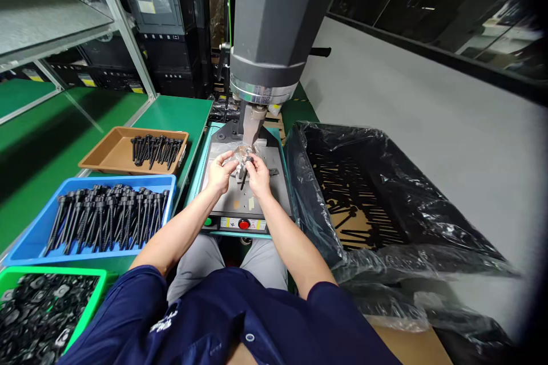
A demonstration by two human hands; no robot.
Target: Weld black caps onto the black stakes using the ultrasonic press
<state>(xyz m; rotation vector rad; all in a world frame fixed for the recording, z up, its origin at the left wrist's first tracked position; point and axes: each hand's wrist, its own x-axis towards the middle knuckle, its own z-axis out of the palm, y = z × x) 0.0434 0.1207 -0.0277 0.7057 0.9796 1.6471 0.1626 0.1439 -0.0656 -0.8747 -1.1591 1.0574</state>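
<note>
Positioning a black rod part (243, 181) over the base plate (277, 197) appears to be the step in hand. The worker's right hand (259, 175) pinches the part near its head; the rod slants, lower end toward the worker. The left hand (220, 174) is curled opposite, thumb near forefinger; whether its grip contains anything, I cannot tell.

Any next move appears to call for steady alignment, with fingers clear of the metal horn (252, 124) above the rear of the base plate.

Clearance: the front of the base plate is open as far as the red button (244, 224) along its near edge. Right of the plate, the lined bin (432, 199) stands close and limits sideways travel. Left of the plate, beyond a narrow gap, the green surface (180, 111) carries the blue tray (32, 238) and the brown tray (115, 151).
</note>
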